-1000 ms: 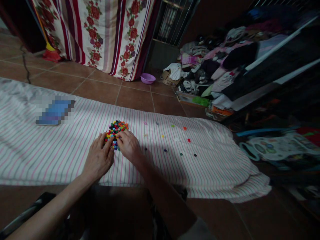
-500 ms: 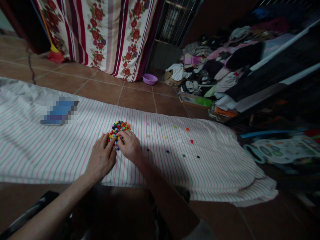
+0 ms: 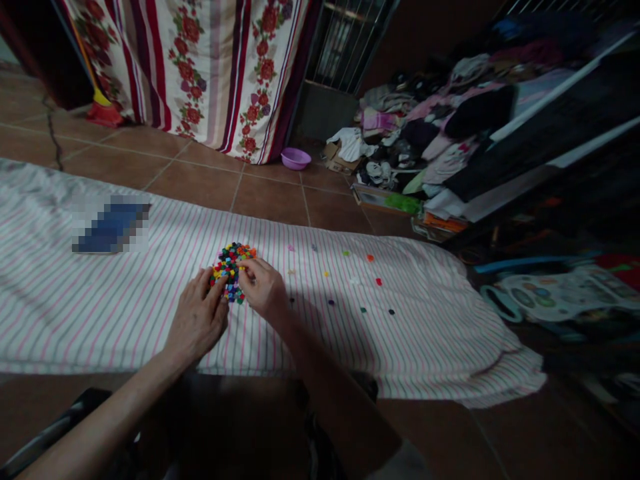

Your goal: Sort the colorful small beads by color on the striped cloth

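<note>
A heap of small colourful pieces, block-like but too small to name, lies on the striped cloth. My left hand rests at the heap's near left edge, fingers spread and the fingertips touching the pieces. At the heap's right side my right hand has thumb and forefinger pinched together, with a small yellow piece at the fingertips. Right of this hand, single pieces are spaced out in rows, among them an orange piece, a red piece and a dark green piece.
The striped cloth covers a long low surface. A blurred-out blue flat object lies on its left part. Beyond are a floral curtain, a purple basin, a red dustpan or broom head and piled clothes.
My right hand has drawn slightly back from the heap, its fingers now pinched, baring more pieces. My left hand stays at the heap's edge. The whole view has shifted a little.
</note>
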Available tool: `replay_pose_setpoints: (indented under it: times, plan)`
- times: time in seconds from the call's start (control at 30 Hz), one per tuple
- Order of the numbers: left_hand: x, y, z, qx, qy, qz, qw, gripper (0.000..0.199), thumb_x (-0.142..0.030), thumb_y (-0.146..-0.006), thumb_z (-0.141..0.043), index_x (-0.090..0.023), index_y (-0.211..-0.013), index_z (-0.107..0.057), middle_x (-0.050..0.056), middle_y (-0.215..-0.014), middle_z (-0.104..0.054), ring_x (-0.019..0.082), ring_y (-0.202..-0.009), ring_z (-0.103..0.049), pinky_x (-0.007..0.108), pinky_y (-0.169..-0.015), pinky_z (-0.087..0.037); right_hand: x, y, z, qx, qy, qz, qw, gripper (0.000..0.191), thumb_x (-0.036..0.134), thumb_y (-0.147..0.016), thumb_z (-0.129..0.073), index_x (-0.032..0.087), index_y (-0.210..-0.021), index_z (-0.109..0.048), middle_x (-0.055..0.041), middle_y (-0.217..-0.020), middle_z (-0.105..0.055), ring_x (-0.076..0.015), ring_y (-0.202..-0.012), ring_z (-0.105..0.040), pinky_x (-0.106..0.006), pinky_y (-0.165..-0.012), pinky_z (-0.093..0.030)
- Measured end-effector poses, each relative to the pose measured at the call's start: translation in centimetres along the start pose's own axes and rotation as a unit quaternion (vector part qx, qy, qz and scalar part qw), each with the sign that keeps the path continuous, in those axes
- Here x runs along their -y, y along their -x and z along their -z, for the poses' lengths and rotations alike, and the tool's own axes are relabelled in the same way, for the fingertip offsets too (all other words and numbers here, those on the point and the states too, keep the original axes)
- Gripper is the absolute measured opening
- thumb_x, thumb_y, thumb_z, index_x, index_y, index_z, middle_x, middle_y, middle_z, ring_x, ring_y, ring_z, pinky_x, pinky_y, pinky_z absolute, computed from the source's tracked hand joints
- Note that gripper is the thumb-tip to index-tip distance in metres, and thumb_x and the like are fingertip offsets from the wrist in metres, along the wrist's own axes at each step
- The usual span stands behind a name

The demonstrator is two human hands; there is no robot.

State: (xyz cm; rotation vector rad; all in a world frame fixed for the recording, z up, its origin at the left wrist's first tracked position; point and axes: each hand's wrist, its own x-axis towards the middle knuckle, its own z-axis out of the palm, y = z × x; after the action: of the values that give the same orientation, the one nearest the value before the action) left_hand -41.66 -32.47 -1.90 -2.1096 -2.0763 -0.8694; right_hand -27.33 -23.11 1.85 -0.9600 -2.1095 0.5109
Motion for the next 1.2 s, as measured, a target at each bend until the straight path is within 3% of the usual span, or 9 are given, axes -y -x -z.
replay_pose_setpoints:
  times: [0.13,0.27,0.4,0.53,0.73,1.2]
  plan:
    - [0.0,0.0,0.1,-0.003,0.0,-0.001,1.0,0.045,-0.033,-0.095,-0.038,-0.018,-0.136,-0.051,0.016,-0.149,-0.043,0.033,-0.143,-0.035,0.055,-0.113,-0.039,-1.9,-0.4,2.4,-0.056,0.015,-0.018,0.998,0.024,0.017,-0.087,-0.05,0.021,-0.099,-0.07,-0.0043,-0.094,-0.07,-0.0152,-0.079,-0.065,-0.026,-0.077,-0.053]
    - [0.0,-0.1,0.2,0.004,-0.009,-0.003,1.0,0.046,-0.034,-0.096,-0.037,-0.014,-0.135,-0.053,0.019,-0.149,-0.042,0.035,-0.143,-0.035,0.055,-0.114,-0.038,-4.9,-0.4,6.5,-0.101,0.062,-0.071,0.99,0.024,0.02,-0.086,-0.05,0.02,-0.095,-0.072,-0.0054,-0.091,-0.069,-0.0154,-0.073,-0.063,-0.026,-0.07,-0.052]
    - [-0.1,-0.1,0.3,0.008,-0.014,0.002,1.0,0.048,-0.035,-0.096,-0.035,-0.012,-0.134,-0.053,0.021,-0.148,-0.043,0.035,-0.143,-0.035,0.055,-0.114,-0.037,-8.4,0.8,10.8,-0.112,0.157,-0.144,0.971,0.025,0.019,-0.081,-0.052,0.02,-0.091,-0.075,-0.0076,-0.089,-0.07,-0.0199,-0.079,-0.064,-0.033,-0.079,-0.052]
    - [-0.2,-0.2,0.3,0.005,-0.01,0.002,1.0,0.046,-0.035,-0.097,-0.035,-0.016,-0.134,-0.053,0.018,-0.148,-0.044,0.035,-0.144,-0.034,0.056,-0.114,-0.038,-10.8,2.6,13.3,-0.086,0.208,-0.198,0.954,0.025,0.02,-0.079,-0.053,0.021,-0.089,-0.076,-0.0066,-0.086,-0.071,-0.0206,-0.079,-0.064,-0.034,-0.078,-0.05]
    - [-0.3,-0.2,0.3,-0.001,-0.019,-0.006,1.0,0.046,-0.036,-0.098,-0.033,-0.013,-0.132,-0.054,0.02,-0.147,-0.045,0.036,-0.143,-0.036,0.056,-0.113,-0.039,-11.3,3.9,14.1,-0.029,0.206,-0.222,0.953,0.024,0.021,-0.08,-0.057,0.02,-0.092,-0.078,-0.0067,-0.09,-0.073,-0.0191,-0.084,-0.065,-0.03,-0.08,-0.049]
    - [-0.3,-0.1,0.4,-0.008,-0.014,-0.009,1.0,0.046,-0.036,-0.098,-0.034,-0.015,-0.134,-0.053,0.017,-0.147,-0.046,0.034,-0.143,-0.035,0.055,-0.113,-0.039,-10.6,3.7,14.1,0.068,0.223,-0.254,0.939,0.033,0.02,-0.079,-0.057,0.018,-0.108,-0.073,-0.0038,-0.084,-0.07,-0.017,-0.077,-0.062,-0.026,-0.074,-0.044]
